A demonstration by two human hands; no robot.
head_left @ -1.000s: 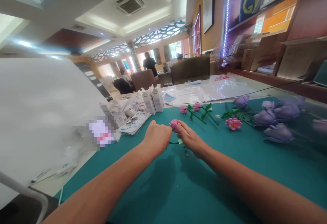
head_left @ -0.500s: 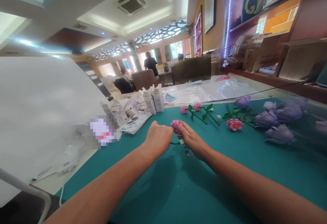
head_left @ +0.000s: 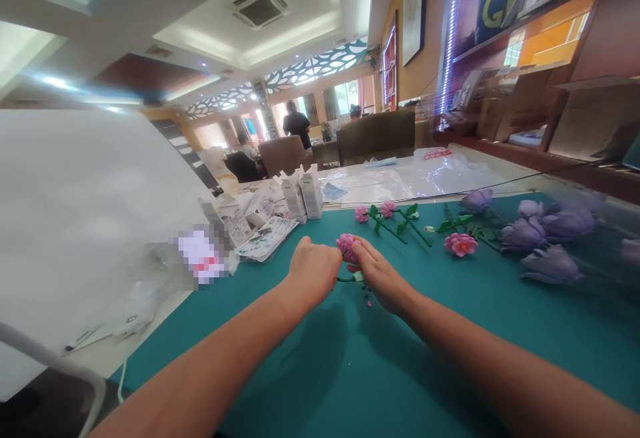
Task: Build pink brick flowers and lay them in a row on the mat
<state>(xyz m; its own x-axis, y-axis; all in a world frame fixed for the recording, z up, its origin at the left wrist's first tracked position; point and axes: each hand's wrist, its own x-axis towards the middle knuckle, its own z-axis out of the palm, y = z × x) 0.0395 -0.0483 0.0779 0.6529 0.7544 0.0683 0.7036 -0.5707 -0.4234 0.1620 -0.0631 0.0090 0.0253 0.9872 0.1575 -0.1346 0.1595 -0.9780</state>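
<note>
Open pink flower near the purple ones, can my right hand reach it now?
Probably yes: flat green mat shows between the right hand and the open pink flower, but that hand holds a pink blossom.

Apparently an office: chairs (head_left: 376, 137) and people (head_left: 297, 126) past the far edge of the desk (head_left: 500, 171), shelves (head_left: 530, 21) of boxes (head_left: 594, 118) beyond its right edge, an air vent (head_left: 259, 9) overhead.

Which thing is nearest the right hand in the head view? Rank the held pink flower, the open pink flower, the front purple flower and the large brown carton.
1. Held pink flower: touching the right hand.
2. Open pink flower: right, on the green mat.
3. Front purple flower: farther right.
4. Large brown carton: back right.
</note>
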